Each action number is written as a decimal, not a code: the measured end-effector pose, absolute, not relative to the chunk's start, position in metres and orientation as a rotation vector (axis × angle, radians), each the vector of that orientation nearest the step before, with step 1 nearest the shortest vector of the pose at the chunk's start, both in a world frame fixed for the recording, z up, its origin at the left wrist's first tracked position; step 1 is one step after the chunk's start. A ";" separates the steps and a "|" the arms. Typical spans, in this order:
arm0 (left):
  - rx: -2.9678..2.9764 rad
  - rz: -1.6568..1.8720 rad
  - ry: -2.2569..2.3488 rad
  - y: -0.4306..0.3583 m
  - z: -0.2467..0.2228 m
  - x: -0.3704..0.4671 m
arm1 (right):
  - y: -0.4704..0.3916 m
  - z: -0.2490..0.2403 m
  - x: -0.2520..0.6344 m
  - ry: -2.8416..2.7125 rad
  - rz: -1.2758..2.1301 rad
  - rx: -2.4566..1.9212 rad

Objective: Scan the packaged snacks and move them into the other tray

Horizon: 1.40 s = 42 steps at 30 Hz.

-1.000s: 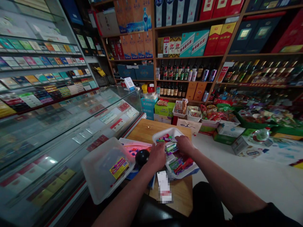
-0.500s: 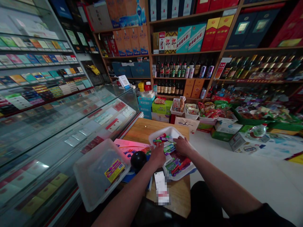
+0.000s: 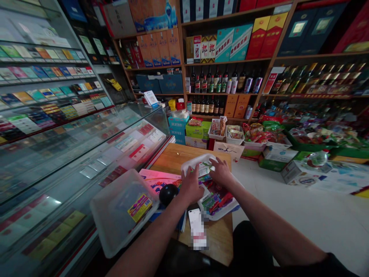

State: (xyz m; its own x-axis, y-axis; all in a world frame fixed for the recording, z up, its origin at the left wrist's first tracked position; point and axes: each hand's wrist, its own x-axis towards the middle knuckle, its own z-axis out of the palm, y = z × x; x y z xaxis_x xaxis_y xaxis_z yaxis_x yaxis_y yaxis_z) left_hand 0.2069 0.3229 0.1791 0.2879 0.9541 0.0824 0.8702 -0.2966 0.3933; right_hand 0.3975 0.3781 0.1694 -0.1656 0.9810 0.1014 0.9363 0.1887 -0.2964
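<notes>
Pale packet: shifted, now lying nearer twelve o'clock in the white tub than half a second ago!
Translucent bin: tilted at nine o'clock, yellow card shown.
Left hand: spread wide at ten o'clock.
Loose packets: left jumbled at five; work judged unfinished.
Right hand: poised at two, by the packet; pinch cannot be told.

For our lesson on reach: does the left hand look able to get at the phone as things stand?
Probably yes: the phone lies on the wooden table near the left hand, with nothing seen lying over it.
</notes>
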 end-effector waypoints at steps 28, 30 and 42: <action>2.386 0.564 1.766 0.291 0.202 0.056 | 0.372 0.181 0.266 -2.146 0.542 -1.181; 2.367 0.582 1.771 0.289 0.197 0.049 | 0.373 0.179 0.259 -2.133 0.565 -1.136; 2.275 0.588 1.822 0.281 0.167 0.024 | 0.362 0.158 0.232 -2.157 0.672 -1.179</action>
